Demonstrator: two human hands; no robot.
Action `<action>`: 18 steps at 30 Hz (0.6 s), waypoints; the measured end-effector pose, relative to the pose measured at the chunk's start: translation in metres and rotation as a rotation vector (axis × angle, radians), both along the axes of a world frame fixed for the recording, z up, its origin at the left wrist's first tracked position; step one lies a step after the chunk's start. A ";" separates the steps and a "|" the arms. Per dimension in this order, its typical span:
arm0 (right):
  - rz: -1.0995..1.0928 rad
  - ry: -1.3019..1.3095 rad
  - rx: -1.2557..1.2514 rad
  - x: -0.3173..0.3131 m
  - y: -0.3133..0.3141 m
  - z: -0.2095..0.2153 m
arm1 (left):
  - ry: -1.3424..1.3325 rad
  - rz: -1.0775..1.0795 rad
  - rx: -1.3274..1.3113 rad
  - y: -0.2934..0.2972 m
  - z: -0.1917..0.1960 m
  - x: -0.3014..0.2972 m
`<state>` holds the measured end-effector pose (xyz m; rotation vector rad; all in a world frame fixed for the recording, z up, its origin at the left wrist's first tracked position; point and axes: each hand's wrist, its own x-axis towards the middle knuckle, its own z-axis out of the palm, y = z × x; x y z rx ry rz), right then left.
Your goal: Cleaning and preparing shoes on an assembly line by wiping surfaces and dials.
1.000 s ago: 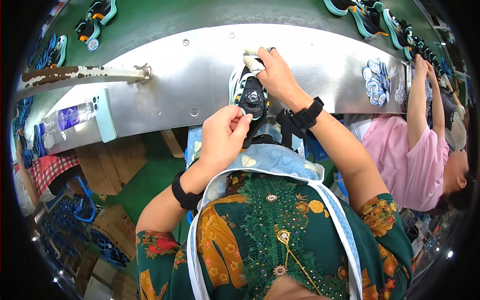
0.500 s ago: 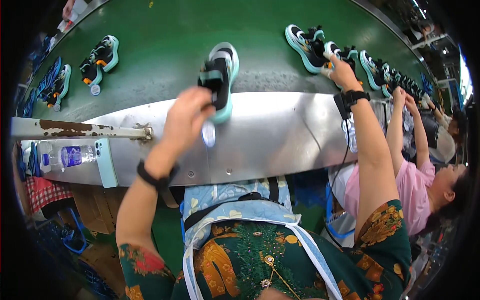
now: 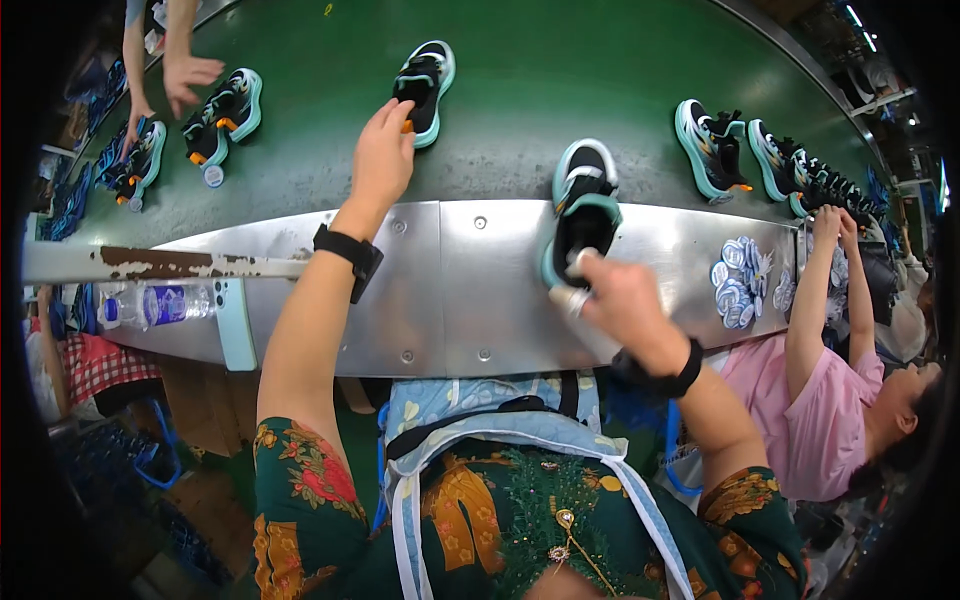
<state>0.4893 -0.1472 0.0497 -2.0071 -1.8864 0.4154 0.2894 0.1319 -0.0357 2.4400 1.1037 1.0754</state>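
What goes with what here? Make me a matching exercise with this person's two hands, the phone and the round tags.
Things
1. left hand
2. phone
3. right hand
4. round tags

Places, colours or states
A. at the heel of a shoe that partly overlaps the metal counter in this view
B. heaped on the counter, toward its right end
C. at the heel of a shoe seen wholly over the green surface
D. pale teal, beside the plastic bottle

Pairs: 1-C; 2-D; 3-A; 4-B
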 end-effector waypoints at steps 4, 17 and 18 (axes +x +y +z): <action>0.021 0.171 0.012 -0.053 -0.028 -0.007 | 0.131 0.142 -0.018 0.004 0.003 0.010; 0.088 0.209 0.051 -0.057 -0.035 -0.008 | 0.013 -0.001 -0.112 -0.005 0.007 0.079; 0.100 0.222 0.035 -0.060 -0.035 -0.005 | 0.054 -0.006 -0.052 -0.005 0.004 0.090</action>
